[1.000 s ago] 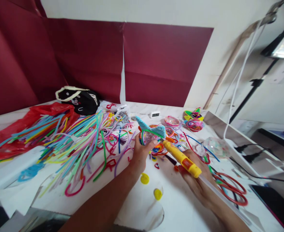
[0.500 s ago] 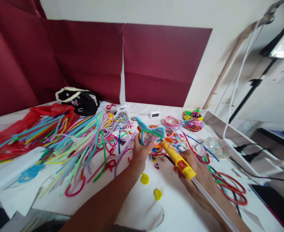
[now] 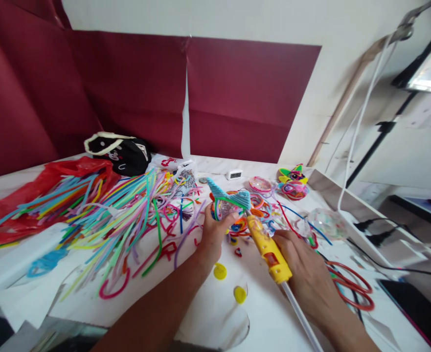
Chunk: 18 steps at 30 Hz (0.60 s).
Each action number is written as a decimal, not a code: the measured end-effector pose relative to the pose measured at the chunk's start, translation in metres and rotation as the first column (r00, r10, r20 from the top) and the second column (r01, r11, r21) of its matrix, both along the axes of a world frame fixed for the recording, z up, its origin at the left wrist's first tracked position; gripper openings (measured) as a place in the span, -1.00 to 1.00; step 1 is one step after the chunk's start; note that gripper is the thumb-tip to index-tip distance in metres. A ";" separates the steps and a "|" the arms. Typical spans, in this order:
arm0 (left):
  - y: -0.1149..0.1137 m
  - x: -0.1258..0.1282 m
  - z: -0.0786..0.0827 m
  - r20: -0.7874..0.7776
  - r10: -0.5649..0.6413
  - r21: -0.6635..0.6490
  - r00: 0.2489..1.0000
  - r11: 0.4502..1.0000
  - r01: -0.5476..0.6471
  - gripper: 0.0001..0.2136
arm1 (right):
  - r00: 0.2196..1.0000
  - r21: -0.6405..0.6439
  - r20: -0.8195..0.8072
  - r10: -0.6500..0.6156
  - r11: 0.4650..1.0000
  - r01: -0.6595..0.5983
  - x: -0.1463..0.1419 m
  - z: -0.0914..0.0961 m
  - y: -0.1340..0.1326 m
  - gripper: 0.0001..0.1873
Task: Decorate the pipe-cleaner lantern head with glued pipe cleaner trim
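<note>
My left hand (image 3: 215, 230) is closed around a clear round ball (image 3: 225, 209) trimmed with colourful pipe cleaners. Blue ear-shaped pieces (image 3: 230, 196) with a green edge stand along its top. My right hand (image 3: 299, 261) grips a yellow hot glue gun (image 3: 268, 247), a long clear glue stick (image 3: 301, 318) jutting from its back end. The gun's nozzle meets or nearly meets the right end of the blue piece; exact contact is hard to make out. Two yellow discs (image 3: 220, 272) lie on the white table below my hands.
Many loose pipe cleaners (image 3: 116, 225) spread across the left, beside a red plastic bag (image 3: 13, 210). A black pouch (image 3: 123, 154) and a small white digital display (image 3: 234, 174) stand at the back. Right are a decorated ball (image 3: 293, 188), red-handled scissors (image 3: 351, 286) and a phone (image 3: 409, 313).
My right hand has turned the glue gun steeper, its back end swinging left and down. The nozzle stays by the blue piece, and my left hand has hardly moved.
</note>
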<state>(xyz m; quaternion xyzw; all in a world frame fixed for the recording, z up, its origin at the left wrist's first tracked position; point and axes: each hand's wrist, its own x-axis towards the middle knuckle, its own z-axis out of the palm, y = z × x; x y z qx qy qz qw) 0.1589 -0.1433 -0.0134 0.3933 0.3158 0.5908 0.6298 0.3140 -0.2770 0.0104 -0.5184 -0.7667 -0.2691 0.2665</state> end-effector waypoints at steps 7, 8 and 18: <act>-0.002 0.000 0.004 0.047 -0.049 -0.009 0.998 0.999 0.050 -0.50 | 0.997 0.078 0.073 -0.028 0.997 0.023 -0.004 0.001 0.001 -0.73; -0.002 0.000 0.005 0.054 -0.054 -0.014 0.997 0.998 0.055 -0.51 | 0.995 0.092 0.090 -0.034 0.995 0.025 -0.004 0.001 0.001 -0.73; -0.003 -0.002 0.006 0.061 -0.084 -0.067 0.995 0.994 0.088 -0.49 | 0.982 0.171 0.175 -0.072 0.984 0.041 0.009 -0.010 -0.011 -0.69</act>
